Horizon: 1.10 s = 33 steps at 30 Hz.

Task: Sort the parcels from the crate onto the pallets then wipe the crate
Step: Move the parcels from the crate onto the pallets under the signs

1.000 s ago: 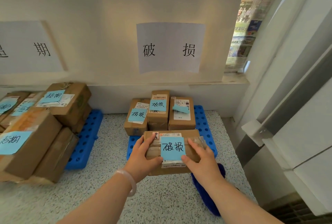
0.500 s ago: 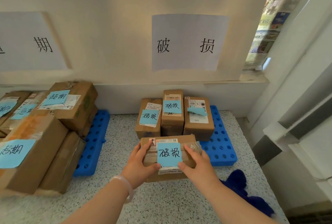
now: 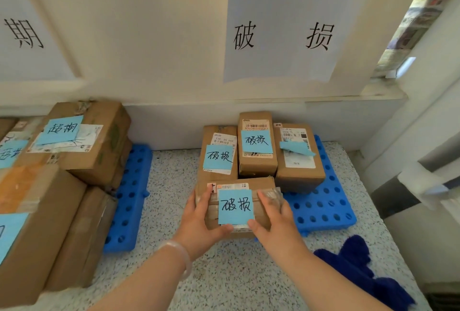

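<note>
Obs: both hands grip one brown cardboard parcel [image 3: 263, 182] wrapped in clear tape, with a light-blue handwritten paper note [image 3: 236, 207] stuck on its top face.

- Left hand [image 3: 201, 221]: fingers curled over the parcel's left end, thumb pressed on the near top edge.
- Right hand [image 3: 276, 223]: mirrors this on the right end. Its fingers lie on a crumpled flap of loose clear tape.
- Both hands are clamped on the box, and the note sits between the two thumbs.

Position: the parcel is at the near-left corner of the blue perforated plastic pallet [image 3: 323, 206]. Just beyond the fingertips are three small brown cardboard boxes [image 3: 256, 143] with similar notes. I cannot tell whether the held box is already resting on the pallet or is just above it.

Handling (judgement):
- The box is small and the hold looks relaxed, so it is probably light.
- The walls look stiff enough, but the top appears dented and heavily taped.
- The tape is likely slick under the right fingers, so a grip on bare cardboard at the short ends is safer.
- Avoid pressing on the top, which could peel the note.

Surroundings: outside the left hand, larger brown cartons [image 3: 82, 141] are stacked on a second blue pallet [image 3: 129, 186]. Near the right wrist a dark blue fuzzy cloth [image 3: 358, 261] lies on the speckled surface [image 3: 169, 186]. The crate is not in view.
</note>
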Available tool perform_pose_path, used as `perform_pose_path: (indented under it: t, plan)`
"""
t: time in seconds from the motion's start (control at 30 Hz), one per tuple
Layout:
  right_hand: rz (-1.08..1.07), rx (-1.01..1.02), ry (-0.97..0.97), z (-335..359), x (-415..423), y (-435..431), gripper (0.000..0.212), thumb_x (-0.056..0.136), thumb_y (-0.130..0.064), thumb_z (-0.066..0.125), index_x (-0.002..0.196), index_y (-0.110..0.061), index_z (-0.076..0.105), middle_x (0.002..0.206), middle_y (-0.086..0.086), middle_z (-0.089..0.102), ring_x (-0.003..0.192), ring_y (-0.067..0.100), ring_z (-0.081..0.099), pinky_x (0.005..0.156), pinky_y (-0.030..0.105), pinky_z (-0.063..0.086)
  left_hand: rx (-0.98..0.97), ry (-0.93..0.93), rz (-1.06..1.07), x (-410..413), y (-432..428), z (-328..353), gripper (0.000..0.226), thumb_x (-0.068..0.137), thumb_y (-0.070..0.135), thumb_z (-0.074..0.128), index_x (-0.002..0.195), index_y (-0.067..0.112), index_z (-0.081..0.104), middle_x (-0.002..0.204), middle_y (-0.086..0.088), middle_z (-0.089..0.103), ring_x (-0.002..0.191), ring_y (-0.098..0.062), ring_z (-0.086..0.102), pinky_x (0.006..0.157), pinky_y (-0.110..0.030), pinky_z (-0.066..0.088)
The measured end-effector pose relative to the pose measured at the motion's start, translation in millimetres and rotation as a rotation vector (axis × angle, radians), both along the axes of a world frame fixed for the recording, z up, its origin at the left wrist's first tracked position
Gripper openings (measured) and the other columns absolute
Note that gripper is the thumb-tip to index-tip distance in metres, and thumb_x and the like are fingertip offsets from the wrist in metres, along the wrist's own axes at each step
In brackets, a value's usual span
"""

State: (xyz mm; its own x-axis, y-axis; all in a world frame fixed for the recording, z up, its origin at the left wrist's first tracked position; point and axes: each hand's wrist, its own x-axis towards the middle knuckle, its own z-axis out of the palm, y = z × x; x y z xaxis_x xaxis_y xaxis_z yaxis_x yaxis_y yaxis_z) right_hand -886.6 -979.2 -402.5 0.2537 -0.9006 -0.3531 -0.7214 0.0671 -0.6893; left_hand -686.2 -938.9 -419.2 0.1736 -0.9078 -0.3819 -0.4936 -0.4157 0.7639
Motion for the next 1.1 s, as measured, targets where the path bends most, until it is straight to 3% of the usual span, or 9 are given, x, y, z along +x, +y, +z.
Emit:
perform_pose_path:
  t: [0.2, 0.4, 0.6, 0.7, 0.8, 1.1]
  plan:
    - [0.022, 0.010, 0.088, -2.1, 0.7, -4.5, 0.073, 0.095, -0.053, 0.052, 0.147, -0.060, 0.001, 0.158, -0.011, -0.016, 0.148, 0.022, 0.011, 0.117, 0.042, 0.029, 0.021, -0.071, -0.021, -0.2, -10.5, -2.3, 0.110, 0.074, 0.050, 0.078, 0.148, 0.055, -0.003, 0.159, 0.016, -0.020, 0.150, -0.021, -0.004, 0.121, -0.052, 0.014]
    - [0.059, -0.032, 0.234, 12.7, -5.4, 1.9, 0.081, 0.090, -0.063, 0.052, 0.151, -0.053, -0.001, 0.157, -0.011, -0.030, 0.149, 0.024, -0.005, 0.120, 0.045, 0.017, 0.028, -0.209, -0.054, -3.1, -7.9, 3.8, 0.107, 0.075, 0.058, 0.074, 0.150, 0.051, -0.002, 0.160, 0.012, -0.022, 0.150, -0.024, -0.007, 0.121, -0.053, 0.013]
    - [0.101, -0.207, 0.340, 40.0, -24.3, 30.0, 0.092, 0.084, -0.066, 0.059, 0.152, -0.049, -0.002, 0.159, -0.007, -0.028, 0.150, 0.022, -0.011, 0.123, 0.044, 0.009, -0.049, -0.501, -0.171, -20.6, -0.8, 38.7, 0.102, 0.080, 0.068, 0.060, 0.151, 0.046, -0.009, 0.159, 0.006, -0.027, 0.150, -0.028, -0.010, 0.122, -0.051, 0.005]
    - [0.114, -0.277, 0.386, 53.9, -41.6, 56.3, 0.091, 0.087, -0.064, 0.056, 0.153, -0.046, -0.005, 0.160, -0.007, -0.027, 0.149, 0.018, -0.017, 0.121, 0.039, -0.004, -0.136, -0.554, -0.261, -42.7, 6.7, 53.9, 0.100, 0.081, 0.070, 0.057, 0.150, 0.049, -0.012, 0.158, 0.006, -0.028, 0.150, -0.026, -0.013, 0.122, -0.052, 0.003]
    - [0.056, -0.309, 0.439, 59.7, -64.6, 88.1, 0.091, 0.088, -0.067, 0.052, 0.153, -0.044, -0.007, 0.159, -0.009, -0.028, 0.148, 0.016, -0.023, 0.115, 0.035, -0.015, -0.275, -0.578, -0.415, -76.1, 19.2, 61.7, 0.098, 0.082, 0.070, 0.056, 0.149, 0.050, -0.013, 0.158, 0.007, -0.031, 0.149, -0.022, -0.016, 0.122, -0.050, 0.003]
    - [-0.281, -0.303, 0.529, 76.1, -163.6, 191.8, 0.095, 0.084, -0.070, 0.053, 0.153, -0.042, -0.007, 0.161, -0.008, -0.021, 0.149, 0.017, -0.020, 0.121, 0.041, -0.010, -0.520, -0.556, -0.804, -216.3, 67.4, 91.3, 0.095, 0.082, 0.069, 0.056, 0.151, 0.048, -0.007, 0.163, 0.005, -0.016, 0.151, -0.020, -0.006, 0.122, -0.048, 0.003]
